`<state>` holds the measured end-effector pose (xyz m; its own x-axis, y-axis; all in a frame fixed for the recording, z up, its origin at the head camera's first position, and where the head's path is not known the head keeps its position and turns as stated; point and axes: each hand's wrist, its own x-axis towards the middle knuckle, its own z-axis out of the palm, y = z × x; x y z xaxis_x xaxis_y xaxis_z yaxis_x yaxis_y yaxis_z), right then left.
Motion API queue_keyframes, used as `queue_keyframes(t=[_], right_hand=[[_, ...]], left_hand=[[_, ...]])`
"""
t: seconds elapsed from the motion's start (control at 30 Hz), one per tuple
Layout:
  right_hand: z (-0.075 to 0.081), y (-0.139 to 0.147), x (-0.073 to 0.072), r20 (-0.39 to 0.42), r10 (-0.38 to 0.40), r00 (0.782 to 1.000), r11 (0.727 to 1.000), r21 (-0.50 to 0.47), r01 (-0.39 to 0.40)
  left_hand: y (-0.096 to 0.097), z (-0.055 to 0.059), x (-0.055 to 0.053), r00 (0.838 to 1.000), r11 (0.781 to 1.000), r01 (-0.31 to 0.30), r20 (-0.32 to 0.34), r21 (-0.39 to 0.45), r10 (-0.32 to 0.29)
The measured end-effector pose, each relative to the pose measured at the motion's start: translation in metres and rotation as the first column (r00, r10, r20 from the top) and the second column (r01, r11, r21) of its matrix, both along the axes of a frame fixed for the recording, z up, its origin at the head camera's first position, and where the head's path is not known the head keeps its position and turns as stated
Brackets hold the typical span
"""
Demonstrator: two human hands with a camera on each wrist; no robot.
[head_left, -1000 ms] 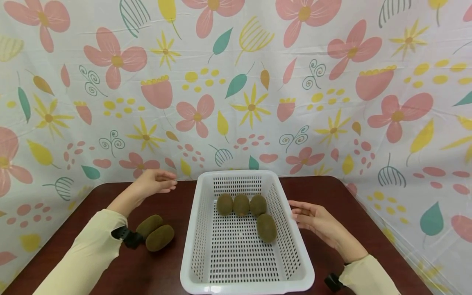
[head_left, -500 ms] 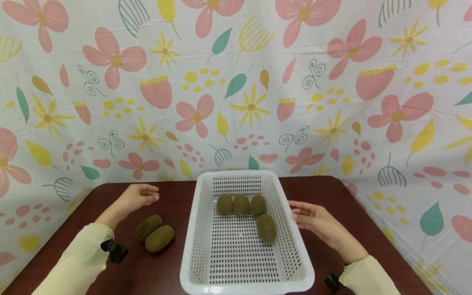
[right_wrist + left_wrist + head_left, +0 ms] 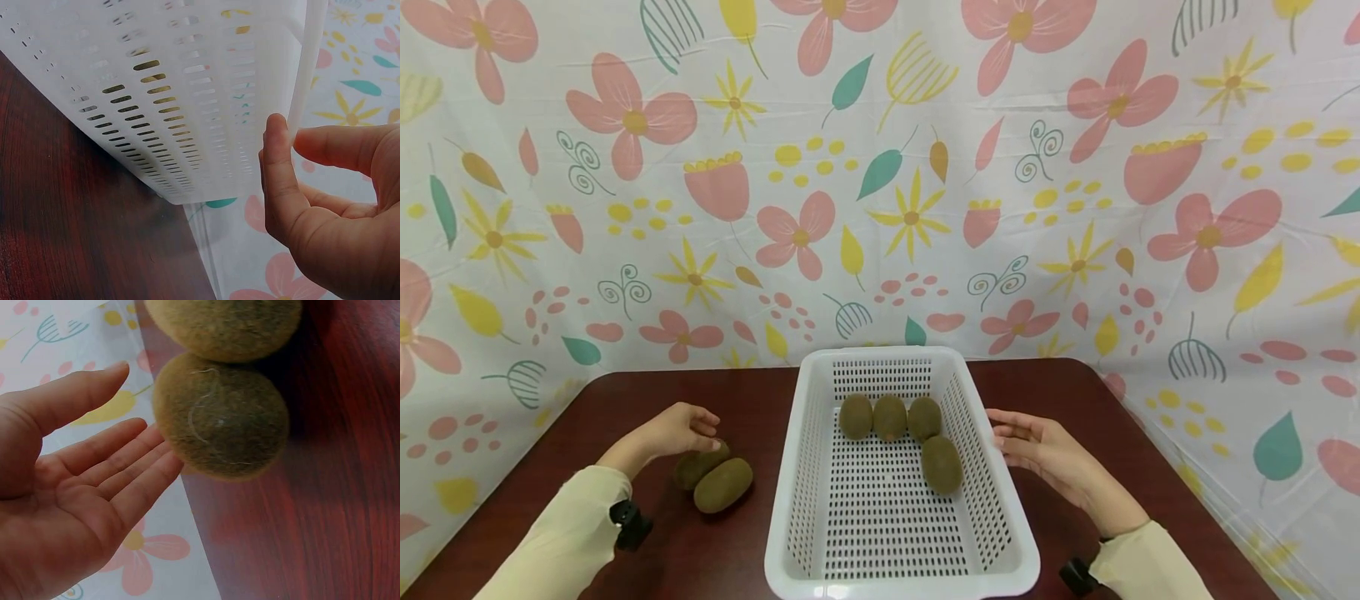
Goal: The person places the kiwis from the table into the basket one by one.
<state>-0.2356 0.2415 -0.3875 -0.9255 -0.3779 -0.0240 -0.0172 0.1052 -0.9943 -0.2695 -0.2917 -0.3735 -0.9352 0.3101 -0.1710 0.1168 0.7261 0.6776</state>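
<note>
My left hand (image 3: 679, 432) hangs over the rear of two brown kiwis on the table's left side. The rear kiwi (image 3: 691, 472) is partly hidden by it; the other kiwi (image 3: 724, 485) lies close in front. In the left wrist view the fingers (image 3: 119, 465) are extended, thumb apart, tips close beside a kiwi (image 3: 222, 419); contact cannot be told. A white perforated plastic basket (image 3: 901, 583) stands in the middle, with several kiwis (image 3: 942, 465) toward its back and right. My right hand (image 3: 1052, 458) holds the basket's right rim, thumb and fingertips (image 3: 277, 128) at its edge.
The dark red-brown wooden table (image 3: 752, 542) ends at the back against a hanging white cloth (image 3: 865, 233) printed with flowers and leaves. Black bands with small devices (image 3: 631, 525) sit on both wrists, over pale sleeves.
My left hand has moved left, then down toward me, from beyond the two kiwis to over the rear one. My right hand, the basket and its kiwis stay put.
</note>
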Motion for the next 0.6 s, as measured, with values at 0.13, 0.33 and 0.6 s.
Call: queue_keyframes(t=[0.13, 0.33, 0.6], right_hand=[[0.0004, -0.0002, 0.0005, 0.001, -0.001, 1.000, 1.000, -0.002, 0.001], [-0.0003, 0.0001, 0.0004, 0.001, 0.006, 1.000, 1.000, -0.008, -0.006], [-0.0004, -0.0001, -0.0006, -0.006, 0.017, 1.000, 0.999, -0.027, -0.017]], left_hand=[[-0.0003, -0.0038, 0.0006, 1.000, 0.999, 0.012, -0.024, -0.036, -0.013], [-0.0028, -0.0083, -0.0001, 0.999, 0.995, 0.009, -0.037, -0.099, -0.012], [-0.0033, -0.0051, 0.0008, 1.000, 0.985, -0.027, -0.004, -0.172, 0.026]])
